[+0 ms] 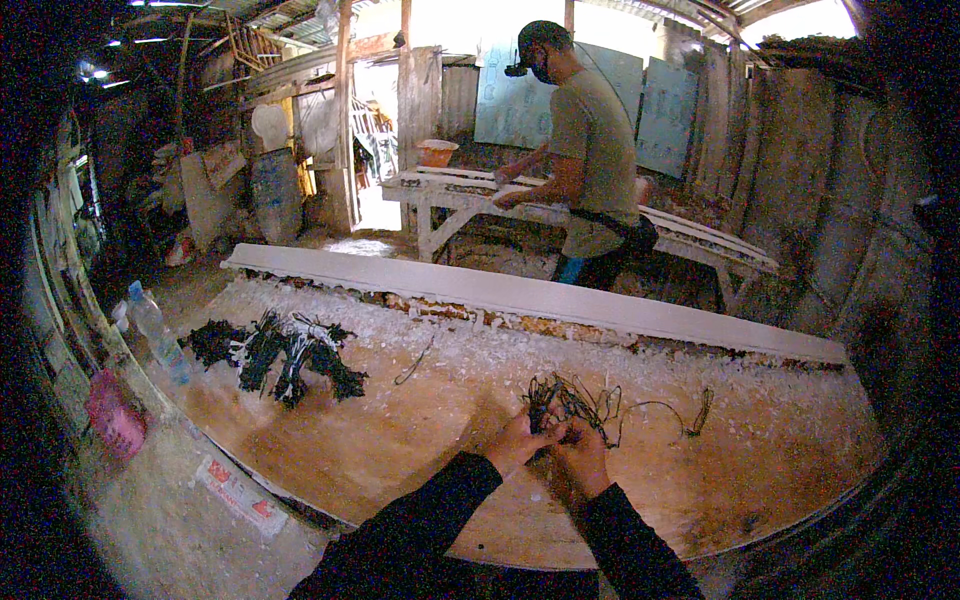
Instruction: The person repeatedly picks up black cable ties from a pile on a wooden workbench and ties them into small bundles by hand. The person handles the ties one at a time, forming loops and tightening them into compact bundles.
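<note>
How the wire bundle (pixel 568 400) is gripped is hidden by both hands; single strands are too small to be told apart.

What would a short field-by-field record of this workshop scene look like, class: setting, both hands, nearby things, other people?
Setting: dim workshop, brown worktable strewn with white flakes
Left hand: gripping a tangle of dark wires
Right hand: also on the tangle, close against the left
Wire tail: one loose strand trails right across the table
Left of table: pile of dark wire bundles, plastic bottle
Behind: long pale plank lying along the table's far edge
Other person: standing at a farther white bench, hands on it
</note>
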The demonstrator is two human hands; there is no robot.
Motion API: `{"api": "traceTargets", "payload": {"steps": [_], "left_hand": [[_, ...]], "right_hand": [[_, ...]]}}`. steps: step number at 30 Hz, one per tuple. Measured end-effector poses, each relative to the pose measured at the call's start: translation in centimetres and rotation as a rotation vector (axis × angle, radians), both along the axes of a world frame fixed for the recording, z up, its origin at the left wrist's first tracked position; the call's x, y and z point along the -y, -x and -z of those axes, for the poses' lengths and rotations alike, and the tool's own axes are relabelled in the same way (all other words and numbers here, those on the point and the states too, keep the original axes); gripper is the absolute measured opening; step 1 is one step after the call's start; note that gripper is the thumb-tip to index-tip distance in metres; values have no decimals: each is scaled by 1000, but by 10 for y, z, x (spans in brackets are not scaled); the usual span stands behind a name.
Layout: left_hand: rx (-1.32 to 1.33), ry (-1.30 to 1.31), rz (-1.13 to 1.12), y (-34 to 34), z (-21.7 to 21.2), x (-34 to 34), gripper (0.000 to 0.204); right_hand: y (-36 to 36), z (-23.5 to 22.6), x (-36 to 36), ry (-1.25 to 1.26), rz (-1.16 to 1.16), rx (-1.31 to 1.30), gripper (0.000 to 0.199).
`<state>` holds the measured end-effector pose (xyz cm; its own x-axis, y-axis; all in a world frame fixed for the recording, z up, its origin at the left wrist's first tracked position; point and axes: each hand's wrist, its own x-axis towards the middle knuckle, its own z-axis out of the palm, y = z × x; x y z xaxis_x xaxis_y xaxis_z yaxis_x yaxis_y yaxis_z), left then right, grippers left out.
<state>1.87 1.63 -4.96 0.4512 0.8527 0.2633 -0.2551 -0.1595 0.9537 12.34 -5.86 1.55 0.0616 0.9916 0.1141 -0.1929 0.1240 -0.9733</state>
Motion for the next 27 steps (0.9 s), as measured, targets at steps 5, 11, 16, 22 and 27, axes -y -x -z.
{"api": "traceTargets", "payload": {"steps": [5,11,16,22,27], "left_hand": [[42,-35,-56,2,-25,16,45],[-161,215,-151,17,-46,27,38],[279,284,-91,12,-17,4,26],[475,534,-166,11,-8,-3,18],[463,494,-142,22,-23,1,20]], "right_hand": [[-1,8,-4,-14,-55,66,11],[2,14,-3,3,-93,98,8],[-3,-2,2,-98,-36,262,7],[-42,-10,-14,-305,325,815,14],[-70,-1,-27,-195,549,1239,22]]}}
